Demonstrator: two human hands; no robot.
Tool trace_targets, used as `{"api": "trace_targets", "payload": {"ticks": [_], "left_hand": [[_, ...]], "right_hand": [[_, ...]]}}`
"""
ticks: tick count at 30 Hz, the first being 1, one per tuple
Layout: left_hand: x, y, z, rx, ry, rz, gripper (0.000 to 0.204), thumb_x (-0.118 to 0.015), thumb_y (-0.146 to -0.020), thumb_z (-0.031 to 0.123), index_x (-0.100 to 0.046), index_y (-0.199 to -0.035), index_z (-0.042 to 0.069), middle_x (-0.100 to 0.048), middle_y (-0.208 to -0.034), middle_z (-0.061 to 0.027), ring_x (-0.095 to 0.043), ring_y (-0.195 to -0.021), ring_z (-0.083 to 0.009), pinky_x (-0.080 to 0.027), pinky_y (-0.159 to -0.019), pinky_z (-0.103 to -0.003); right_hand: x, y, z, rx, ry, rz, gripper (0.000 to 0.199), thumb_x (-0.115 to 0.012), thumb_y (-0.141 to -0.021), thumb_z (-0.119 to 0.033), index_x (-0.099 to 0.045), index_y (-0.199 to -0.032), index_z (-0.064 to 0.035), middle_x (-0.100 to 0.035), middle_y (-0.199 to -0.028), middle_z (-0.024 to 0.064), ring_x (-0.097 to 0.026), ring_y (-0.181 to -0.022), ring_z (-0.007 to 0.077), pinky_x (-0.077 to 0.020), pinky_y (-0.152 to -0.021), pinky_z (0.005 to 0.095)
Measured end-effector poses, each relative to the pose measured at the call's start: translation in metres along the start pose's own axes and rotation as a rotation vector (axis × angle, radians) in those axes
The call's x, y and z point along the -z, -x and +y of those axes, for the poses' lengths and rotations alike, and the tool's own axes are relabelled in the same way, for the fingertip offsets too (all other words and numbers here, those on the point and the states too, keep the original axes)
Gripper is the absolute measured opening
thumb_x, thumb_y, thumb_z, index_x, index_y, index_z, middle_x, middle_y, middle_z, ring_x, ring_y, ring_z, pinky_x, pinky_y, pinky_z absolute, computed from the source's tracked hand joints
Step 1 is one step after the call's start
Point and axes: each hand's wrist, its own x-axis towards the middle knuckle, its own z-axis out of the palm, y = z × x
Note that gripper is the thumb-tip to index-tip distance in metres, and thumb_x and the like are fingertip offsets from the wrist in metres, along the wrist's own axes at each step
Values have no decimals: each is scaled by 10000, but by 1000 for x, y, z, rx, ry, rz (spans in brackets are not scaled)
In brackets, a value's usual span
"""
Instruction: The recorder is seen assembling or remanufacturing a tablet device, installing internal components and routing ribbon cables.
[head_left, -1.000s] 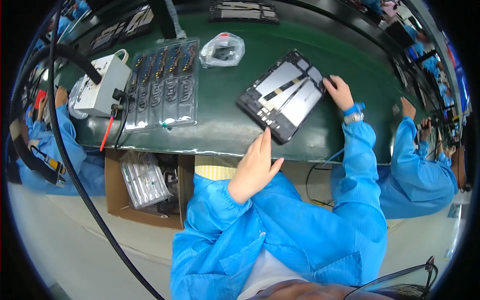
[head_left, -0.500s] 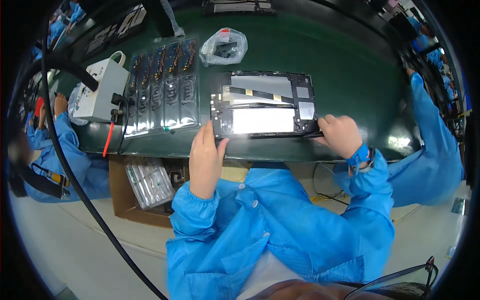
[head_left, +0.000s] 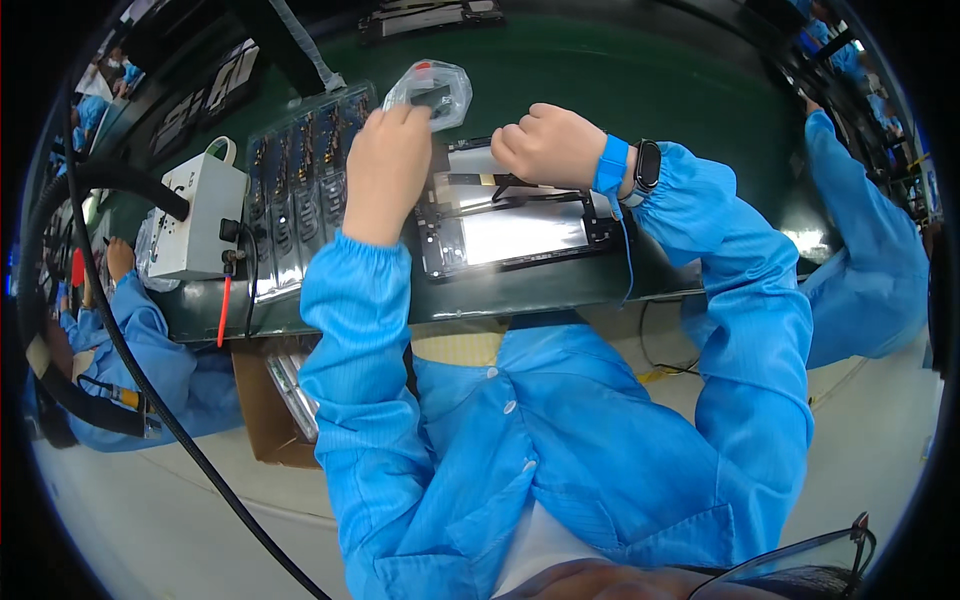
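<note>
A flat black rectangular device with silver panels [head_left: 522, 236] lies near the front edge of the dark green table [head_left: 610, 70]. The right hand [head_left: 552, 148], fingers curled, blocks its far right part; whether they grip anything cannot be told. The left hand [head_left: 388, 172], fingers bent, overlaps a crumpled clear plastic bag [head_left: 455, 92] beyond the device's far left corner; its grip is hidden. Leftward, a clear plastic tray of small parts [head_left: 293, 190] lies beside a white box-shaped unit [head_left: 203, 236]; below the table's front edge sits a brown cardboard carton [head_left: 262, 405].

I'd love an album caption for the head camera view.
Left hand by a clear bag, right hand over an opened tablet on a green table.
</note>
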Motion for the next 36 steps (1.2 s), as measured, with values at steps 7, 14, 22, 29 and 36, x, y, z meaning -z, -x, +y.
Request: {"api": "trace_targets", "payload": {"ticks": [7,14,22,29,36], "left_hand": [[-32,-2,-8,-40,-71,55,91,-561,-725,127,-627,-788,134,-552,-1085,17,-417,-1142,-214,-151,-922,-681],[-28,9,-12,73,-51,-69,111,-619,-736,191,-639,-845,178,-478,-1200,-39,-386,-1176,-261,-189,-924,-652],[-39,16,-16,134,189,-70,123,-593,-738,172,-630,-831,101,-455,-1180,-226,-434,-1107,-320,-306,-932,-545],[-37,15,-15,167,235,-155,242,-606,-773,309,-633,-928,126,-412,-1248,-223,-423,-1139,-334,-298,-956,-522],[-37,17,-18,164,250,-120,241,-609,-769,301,-634,-921,115,-417,-1239,-229,-434,-1124,-338,-316,-950,-500]], "right_hand": [[-11,-14,2,17,-42,-8,99,-608,-686,-145,-569,-704,-56,-544,-644,43,-582,-611,174,-437,-569,277],[-13,-41,27,-647,-1200,151,249,-524,-865,-263,-566,-878,-18,-507,-753,66,-477,-686,144,-393,-621,273],[-74,-65,16,-1027,-1774,210,150,-537,-870,-166,-613,-892,-39,-581,-784,33,-551,-722,79,-463,-641,205],[-93,-60,13,-954,-1440,244,187,-615,-797,-112,-618,-960,-21,-627,-896,78,-606,-798,146,-490,-734,243],[-90,-64,13,-993,-1369,163,181,-627,-779,-122,-640,-928,-22,-649,-872,122,-632,-791,189,-498,-733,260]]}}
